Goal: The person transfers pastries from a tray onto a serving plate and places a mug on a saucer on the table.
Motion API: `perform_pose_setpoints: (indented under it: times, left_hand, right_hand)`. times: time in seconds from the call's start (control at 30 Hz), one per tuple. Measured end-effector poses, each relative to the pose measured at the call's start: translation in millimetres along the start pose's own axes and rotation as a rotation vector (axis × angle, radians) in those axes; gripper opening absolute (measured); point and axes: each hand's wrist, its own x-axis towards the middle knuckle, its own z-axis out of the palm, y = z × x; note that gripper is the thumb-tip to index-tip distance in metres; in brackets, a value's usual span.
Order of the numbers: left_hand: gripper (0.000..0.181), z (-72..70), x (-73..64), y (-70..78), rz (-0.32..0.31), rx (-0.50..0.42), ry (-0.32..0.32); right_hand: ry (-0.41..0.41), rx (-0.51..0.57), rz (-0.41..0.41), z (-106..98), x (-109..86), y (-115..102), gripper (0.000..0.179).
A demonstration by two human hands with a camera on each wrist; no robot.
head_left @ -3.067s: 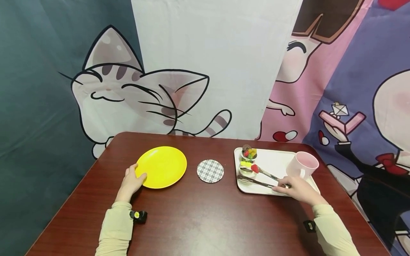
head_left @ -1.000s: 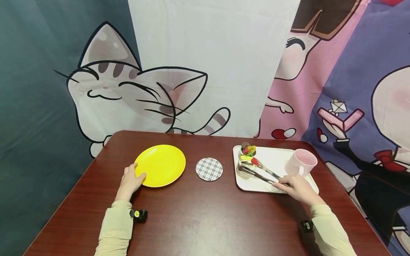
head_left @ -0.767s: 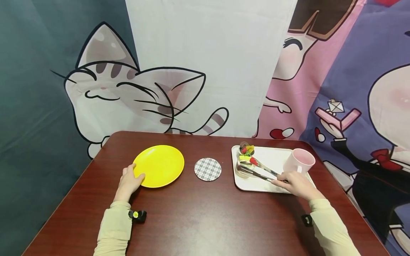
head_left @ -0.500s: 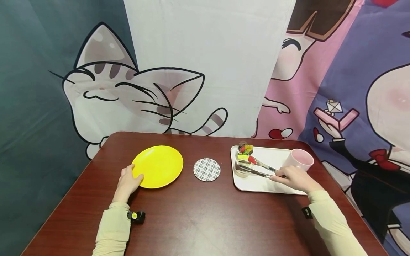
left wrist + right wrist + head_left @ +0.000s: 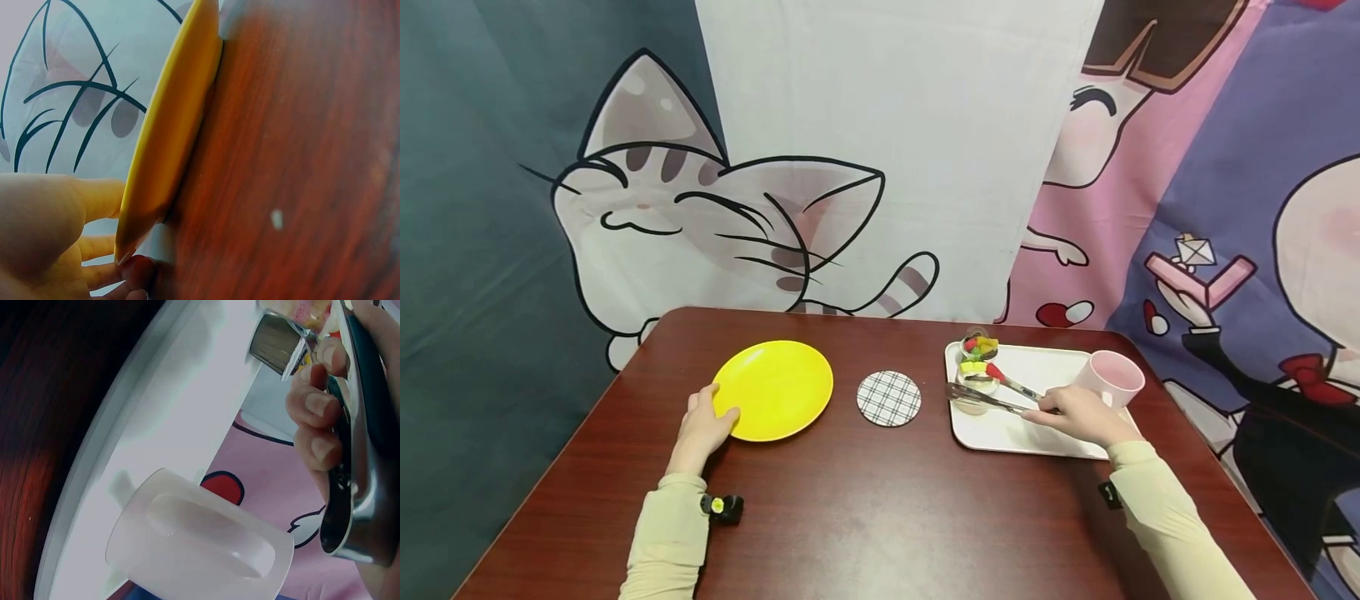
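Note:
My left hand (image 5: 702, 427) grips the left rim of a round yellow plate (image 5: 773, 390); in the left wrist view the fingers (image 5: 100, 275) curl at the plate's edge. With my right hand (image 5: 1084, 414) I hold metal tongs (image 5: 1000, 403), their dark-lined handle (image 5: 369, 381) filling the right side of the right wrist view. The tong arms stand apart over the left end of a white tray (image 5: 1022, 442). Between and under their ends is a small dessert (image 5: 973, 372) with yellow and red topping. A cup of colourful fruit-like pieces (image 5: 982, 346) stands just behind it.
A pink mug (image 5: 1108, 377) stands at the tray's right end, close beside my right hand. Between plate and tray lies a round checked coaster (image 5: 889, 398). Everything is on a dark red-brown table (image 5: 850, 517), before a cartoon-printed curtain (image 5: 895, 100).
My right hand has shifted slightly left and away from me over the tray. The tong ends now stand wider apart, the near one farther left. My left hand and the plate stay put.

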Motion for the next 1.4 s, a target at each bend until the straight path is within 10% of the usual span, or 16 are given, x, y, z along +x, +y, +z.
perform_pose_setpoints:
  times: [0.73, 1.4]
  left_hand:
    - [0.067, -0.1, 1.9, -0.1, 0.012, -0.002, -0.005]
    - [0.066, 1.0, 1.4, -2.6, 0.016, 0.012, 0.004]
  right_hand:
    - [0.202, -0.023, -0.154, 12, -26.4, -1, 0.022]
    - [-0.035, 0.023, -0.099, -24, -7.7, 8, 0.026]
